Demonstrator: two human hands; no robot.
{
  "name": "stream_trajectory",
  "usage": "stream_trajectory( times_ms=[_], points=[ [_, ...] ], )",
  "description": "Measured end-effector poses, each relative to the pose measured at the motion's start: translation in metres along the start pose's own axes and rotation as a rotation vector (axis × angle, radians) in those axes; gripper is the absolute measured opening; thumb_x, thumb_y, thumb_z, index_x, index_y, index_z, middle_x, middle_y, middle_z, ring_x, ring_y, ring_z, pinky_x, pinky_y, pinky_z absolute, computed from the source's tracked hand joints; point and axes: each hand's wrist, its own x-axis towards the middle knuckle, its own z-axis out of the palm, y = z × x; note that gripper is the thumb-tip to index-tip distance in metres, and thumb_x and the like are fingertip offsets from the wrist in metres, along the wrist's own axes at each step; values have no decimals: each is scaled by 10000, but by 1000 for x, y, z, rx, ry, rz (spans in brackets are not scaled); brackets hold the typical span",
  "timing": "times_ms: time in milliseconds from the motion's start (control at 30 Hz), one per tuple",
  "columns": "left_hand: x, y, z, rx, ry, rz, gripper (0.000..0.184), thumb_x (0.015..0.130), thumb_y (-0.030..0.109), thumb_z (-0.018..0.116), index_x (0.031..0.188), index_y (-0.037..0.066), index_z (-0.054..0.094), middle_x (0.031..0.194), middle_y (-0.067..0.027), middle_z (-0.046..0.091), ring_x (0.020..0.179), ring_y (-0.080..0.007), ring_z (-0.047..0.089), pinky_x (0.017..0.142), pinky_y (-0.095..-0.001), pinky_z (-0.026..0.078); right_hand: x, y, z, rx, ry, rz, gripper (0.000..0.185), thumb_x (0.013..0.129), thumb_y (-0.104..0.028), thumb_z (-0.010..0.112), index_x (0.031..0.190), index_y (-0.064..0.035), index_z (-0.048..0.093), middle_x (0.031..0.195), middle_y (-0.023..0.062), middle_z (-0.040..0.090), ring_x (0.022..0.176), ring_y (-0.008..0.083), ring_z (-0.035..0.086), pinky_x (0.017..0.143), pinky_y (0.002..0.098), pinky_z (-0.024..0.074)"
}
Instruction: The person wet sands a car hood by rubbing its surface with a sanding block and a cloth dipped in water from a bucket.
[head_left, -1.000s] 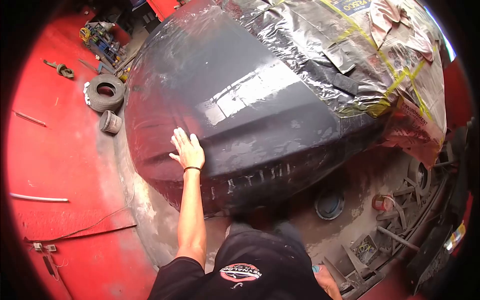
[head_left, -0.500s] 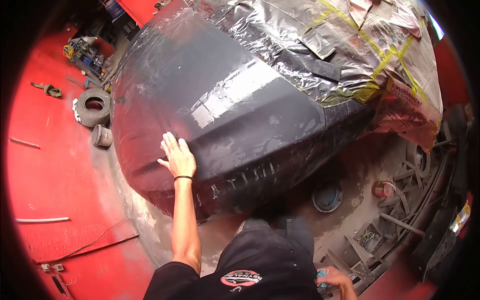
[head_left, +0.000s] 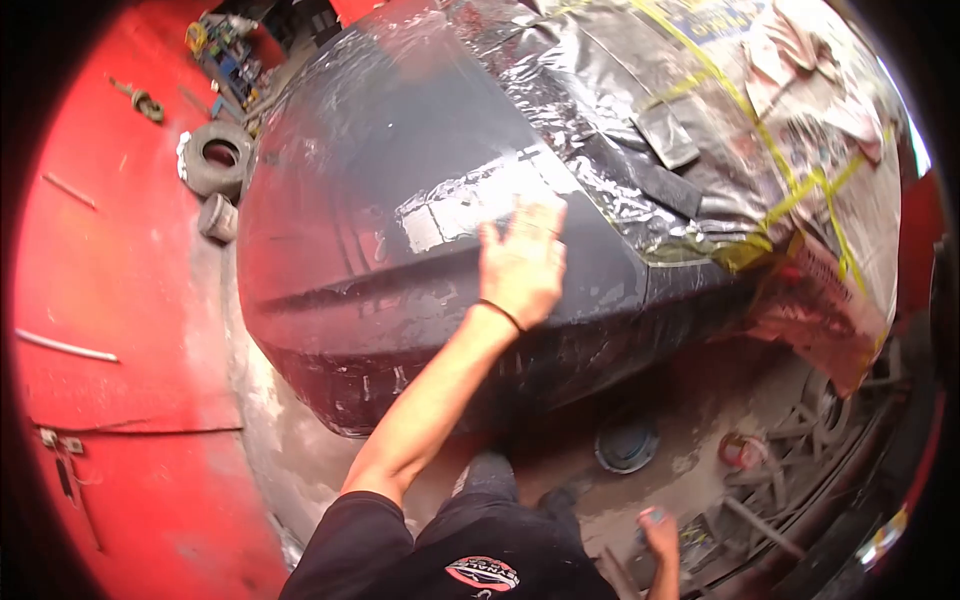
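A dark grey car hood, wet and shiny in places, fills the middle of the view. My left hand is over its right half with fingers stretched out and nothing in them; it appears to lie flat on the panel. Bright glare washes out the fingertips. Low at the right, my right hand hangs beside my body, closed around a small light-blue thing. Mostly covered by the fingers, that thing's kind is not clear.
Plastic sheeting with yellow tape covers the car beyond the panel, a dark sanding block on it. A bucket and a red can stand on the floor, near metal parts. A tyre leans at left.
My left hand has slid to the right across the panel, from its left part to near the bright reflection. The right hand remains low, still closed on the blue thing. My view has shifted slightly.
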Motion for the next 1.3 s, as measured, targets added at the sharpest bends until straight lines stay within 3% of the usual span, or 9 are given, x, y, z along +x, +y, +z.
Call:
stream_trajectory(
  times_ms=[133, 300, 367, 400, 667, 800, 967, 1033, 1300],
  points=[
    [4, 31, 16, -112, -47, 193, 644, 1131, 382, 496, 1715, 122, 418, 1807, -76, 376, 1698, -281, 281, 1301, -800, 13, -27, 53, 7, -110, -34, 152, 63, 872, -153, 791, 873, -90, 796, 733, -21, 682, 635, 116, 624, 578, 327, 501],
    [53, -49, 10, -53, -14, 76, 624, 1139, 399, 468, 1694, 116, 441, 1803, -88, 379, 1688, -295, 298, 1286, -819, 86, -76, 55, 19, -276, 56, 339, 241, 844, -263, 875, 930, -56, 786, 739, 74, 729, 625, 182, 694, 544, 388, 560],
    [116, -85, -22, -22, -304, -68, 565, 1139, 371, 433, 1628, 97, 507, 1756, -121, 433, 1665, -307, 325, 1251, -859, 133, -76, 47, 29, -348, 93, 320, 283, 831, -286, 873, 926, -32, 795, 769, 92, 763, 667, 202, 720, 614, 405, 585],
    [135, -109, 10, -22, -18, -72, 546, 1130, 363, 443, 1594, 90, 534, 1727, -132, 460, 1657, -323, 322, 1243, -868, 138, -80, 23, 37, -359, 106, 357, 287, 832, -286, 870, 923, -24, 797, 787, 98, 776, 699, 206, 732, 657, 403, 591],
    [80, -64, 15, -103, -60, 111, 651, 1137, 425, 434, 1709, 113, 412, 1795, -80, 395, 1695, -255, 275, 1294, -814, 42, -31, -23, 83, -219, 166, 226, 212, 856, -235, 841, 940, -48, 791, 792, 69, 762, 725, 168, 710, 698, 369, 574],
    [131, -77, 26, 57, 26, -117, 606, 1137, 411, 432, 1659, 107, 486, 1734, -90, 481, 1656, -262, 353, 1272, -823, 94, -27, -37, 86, -115, 248, 180, 212, 866, -244, 838, 932, -52, 775, 773, 60, 742, 726, 167, 704, 685, 366, 567],
    [97, -64, 26, 26, -29, 12, 621, 1143, 410, 418, 1693, 123, 446, 1782, -89, 406, 1665, -288, 331, 1270, -840, 87, -46, -28, 101, -144, 259, 290, 265, 833, -287, 850, 930, -51, 776, 738, 66, 722, 580, 189, 661, 529, 373, 528],
    [127, -71, 9, 61, -161, -89, 624, 1150, 401, 405, 1708, 121, 421, 1781, -96, 404, 1668, -285, 324, 1278, -832, 89, -56, -21, 105, -160, 269, 327, 264, 834, -282, 848, 945, -49, 795, 751, 77, 738, 617, 191, 682, 573, 383, 550],
    [106, -55, 33, -51, 27, -74, 654, 1116, 443, 469, 1679, 110, 466, 1774, -145, 408, 1672, -337, 309, 1309, -780, 47, -79, 12, 103, -164, 328, 345, 200, 823, -199, 848, 935, -37, 814, 790, 85, 771, 724, 204, 722, 726, 401, 590]
  ],
)
